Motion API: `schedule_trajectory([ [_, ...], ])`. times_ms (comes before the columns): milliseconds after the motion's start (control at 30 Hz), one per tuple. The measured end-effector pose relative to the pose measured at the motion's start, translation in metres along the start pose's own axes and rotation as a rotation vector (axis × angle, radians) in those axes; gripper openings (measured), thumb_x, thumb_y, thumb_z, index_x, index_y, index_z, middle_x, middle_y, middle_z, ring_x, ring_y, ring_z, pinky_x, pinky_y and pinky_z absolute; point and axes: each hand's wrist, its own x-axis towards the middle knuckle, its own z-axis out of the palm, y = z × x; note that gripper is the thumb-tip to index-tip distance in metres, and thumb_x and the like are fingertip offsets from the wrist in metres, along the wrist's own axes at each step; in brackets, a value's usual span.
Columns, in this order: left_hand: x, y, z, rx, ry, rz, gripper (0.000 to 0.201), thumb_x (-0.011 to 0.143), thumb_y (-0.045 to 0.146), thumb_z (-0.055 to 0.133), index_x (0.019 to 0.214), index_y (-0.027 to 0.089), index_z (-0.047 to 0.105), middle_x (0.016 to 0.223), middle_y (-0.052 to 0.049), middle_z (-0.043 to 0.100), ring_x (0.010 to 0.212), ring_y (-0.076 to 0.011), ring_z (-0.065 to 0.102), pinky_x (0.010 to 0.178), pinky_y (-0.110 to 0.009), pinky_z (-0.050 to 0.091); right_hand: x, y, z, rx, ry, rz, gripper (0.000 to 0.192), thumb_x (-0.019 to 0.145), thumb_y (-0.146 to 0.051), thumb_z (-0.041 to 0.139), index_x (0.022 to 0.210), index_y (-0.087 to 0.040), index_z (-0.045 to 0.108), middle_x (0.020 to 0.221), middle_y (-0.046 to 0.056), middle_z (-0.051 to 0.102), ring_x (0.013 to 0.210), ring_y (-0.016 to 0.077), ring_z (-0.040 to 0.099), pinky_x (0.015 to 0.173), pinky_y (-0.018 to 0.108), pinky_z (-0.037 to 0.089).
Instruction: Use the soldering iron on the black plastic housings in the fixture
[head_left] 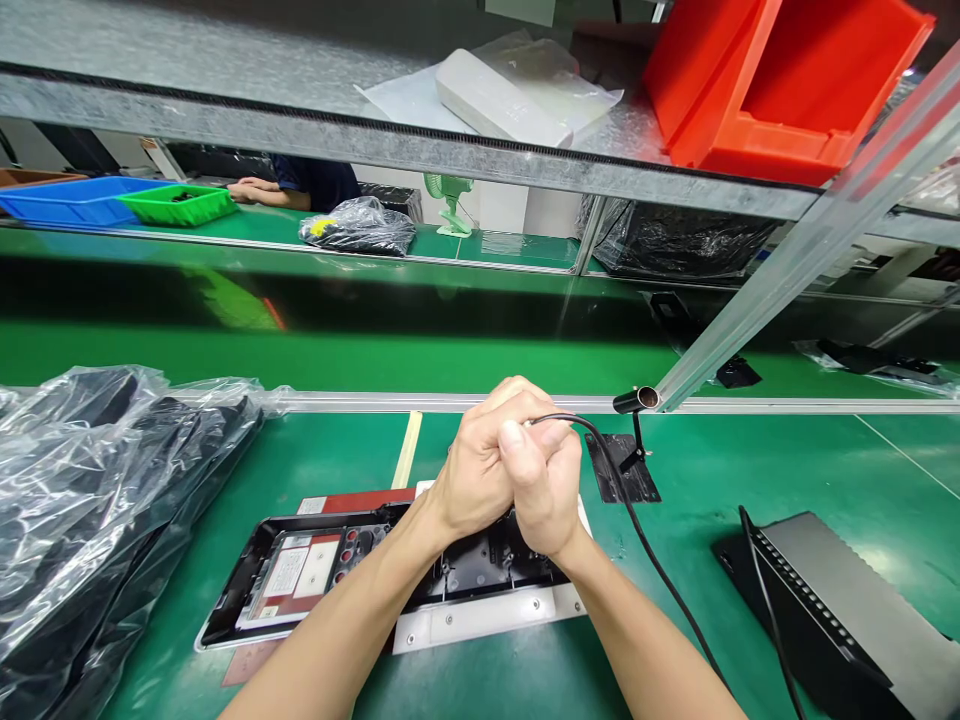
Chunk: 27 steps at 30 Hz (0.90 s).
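Both hands, left hand and right hand, were clenched together around the end of a thin black cable, above an open black plastic device housing.

One head-worn view looks forward and down, close over the green workbench.

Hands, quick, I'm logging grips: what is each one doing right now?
Left hand: closed, wrapped around the right hand.
Right hand: closed on a tool with a black cable, above the black tray.
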Motion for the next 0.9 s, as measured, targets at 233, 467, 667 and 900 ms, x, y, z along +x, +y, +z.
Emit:
schedule_trajectory([
  [233, -0.0011, -0.0017, -0.0001, -0.029, -0.002, 0.004, 0.023, 0.1, 0.033, 0.056, 0.093, 0.017, 0.072, 0.093, -0.008, 0.067, 0.083, -0.0194, 0.061, 0.073, -0.032, 0.048, -0.0001, -0.0005, 0.0, -0.025, 0.007, -0.01, 0.044, 0.09, -0.043, 0.054, 0.057, -0.023, 0.033, 0.056, -0.004, 0.032, 0.054, 0.0102, 0.033, 0.05, 0.028, 0.03],
  [467, -0.0002, -0.0004, -0.0014, 0.001, 0.004, 0.049, 0.023, 0.1, 0.034, 0.057, 0.095, 0.018, 0.073, 0.091, -0.008, 0.067, 0.083, -0.0202, 0.06, 0.076, -0.035, 0.047, -0.0005, -0.0002, -0.0002, 0.004, -0.002, -0.021, 0.042, 0.091, -0.043, 0.055, 0.06, -0.022, 0.036, 0.059, -0.004, 0.035, 0.056, 0.0107, 0.035, 0.051, 0.027, 0.032],
  [667, -0.0013, -0.001, -0.0006, -0.014, 0.008, 0.025, 0.025, 0.099, 0.036, 0.057, 0.096, 0.018, 0.074, 0.093, -0.009, 0.068, 0.083, -0.0202, 0.061, 0.073, -0.034, 0.048, -0.0008, -0.0008, 0.0007, -0.025, 0.014, 0.003, 0.045, 0.09, -0.046, 0.054, 0.058, -0.023, 0.033, 0.056, -0.004, 0.032, 0.053, 0.0101, 0.033, 0.049, 0.027, 0.029],
  [900, -0.0011, -0.0013, -0.0005, 0.037, 0.018, 0.053, 0.022, 0.099, 0.033, 0.058, 0.094, 0.019, 0.074, 0.09, -0.008, 0.069, 0.085, -0.0213, 0.061, 0.077, -0.036, 0.047, 0.0, -0.0007, -0.0003, -0.039, 0.003, -0.02, 0.045, 0.091, -0.048, 0.052, 0.058, -0.023, 0.035, 0.058, -0.003, 0.035, 0.055, 0.0113, 0.036, 0.051, 0.028, 0.032],
])
